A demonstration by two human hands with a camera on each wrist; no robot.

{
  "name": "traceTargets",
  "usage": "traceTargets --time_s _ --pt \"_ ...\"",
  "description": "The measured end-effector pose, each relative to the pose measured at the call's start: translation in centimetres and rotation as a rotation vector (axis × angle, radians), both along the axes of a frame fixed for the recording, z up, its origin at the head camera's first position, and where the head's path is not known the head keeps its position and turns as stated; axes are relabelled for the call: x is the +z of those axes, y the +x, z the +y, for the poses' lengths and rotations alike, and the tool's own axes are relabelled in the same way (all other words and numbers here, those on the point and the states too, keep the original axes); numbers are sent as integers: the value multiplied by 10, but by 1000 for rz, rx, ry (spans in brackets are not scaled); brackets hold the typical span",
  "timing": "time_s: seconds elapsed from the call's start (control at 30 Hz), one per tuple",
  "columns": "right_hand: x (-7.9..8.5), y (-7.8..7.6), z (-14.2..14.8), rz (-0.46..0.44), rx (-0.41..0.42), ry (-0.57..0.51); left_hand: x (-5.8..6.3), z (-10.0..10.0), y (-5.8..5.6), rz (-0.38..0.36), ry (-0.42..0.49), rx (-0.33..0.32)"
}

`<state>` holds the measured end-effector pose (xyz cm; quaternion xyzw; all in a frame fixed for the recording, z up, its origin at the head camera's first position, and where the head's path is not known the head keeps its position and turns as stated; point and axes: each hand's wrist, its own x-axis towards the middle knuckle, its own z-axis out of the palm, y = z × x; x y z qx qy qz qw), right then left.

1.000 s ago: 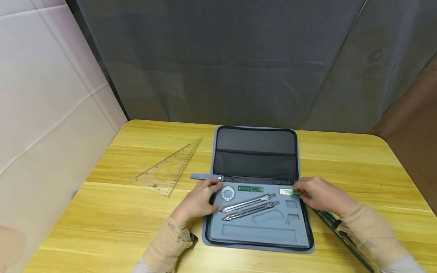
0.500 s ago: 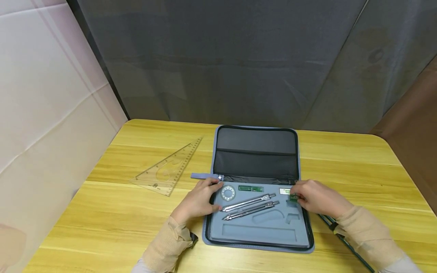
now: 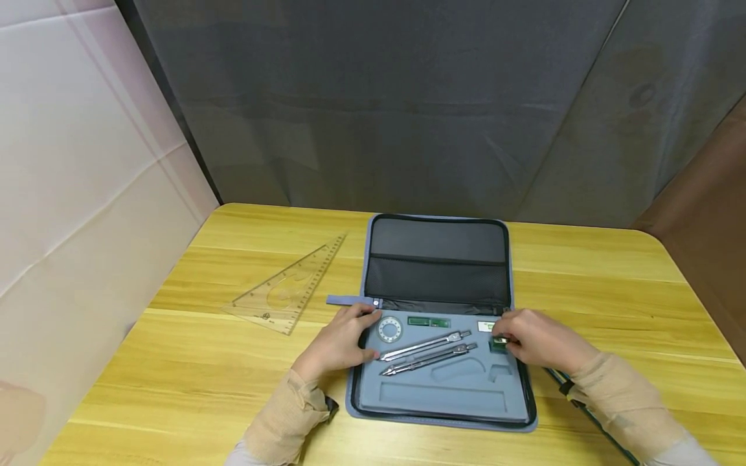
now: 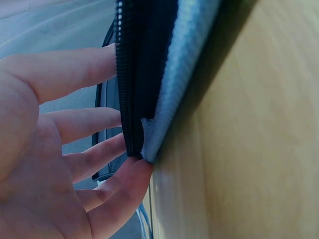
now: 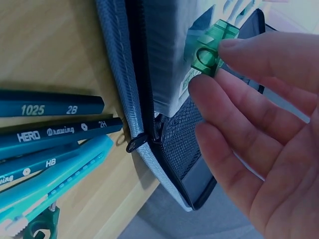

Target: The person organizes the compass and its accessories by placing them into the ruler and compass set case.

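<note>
A clear plastic triangular set square [image 3: 259, 304] lies on the yellow wood-grain surface [image 3: 204, 382], left of an open blue fabric zip case [image 3: 437, 239]. The left hand [image 3: 337, 343], fingers spread, touches the case's left edge. At the upper right of the case's pale blue-grey moulded tray [image 3: 370, 388], the right hand [image 3: 544, 340] pinches a small, translucent green plastic block with a round hole [image 5: 212, 42] between thumb and fingers. It should be light, stiff and slightly slick, best held by its flat opposite sides. Dark green pencils [image 5: 50, 104] lie further right.
</note>
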<state>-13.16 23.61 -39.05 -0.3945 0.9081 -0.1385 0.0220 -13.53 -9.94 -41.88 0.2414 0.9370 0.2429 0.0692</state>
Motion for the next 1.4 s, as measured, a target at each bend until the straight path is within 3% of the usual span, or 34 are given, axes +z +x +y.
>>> traceTargets --time_s 0.6,1.4 --pt "-3 1 -1 -54 12 4 -1 1 -1 -14 -6 4" --pt "-6 1 -6 30 50 75 1 0 -1 -14 -15 7"
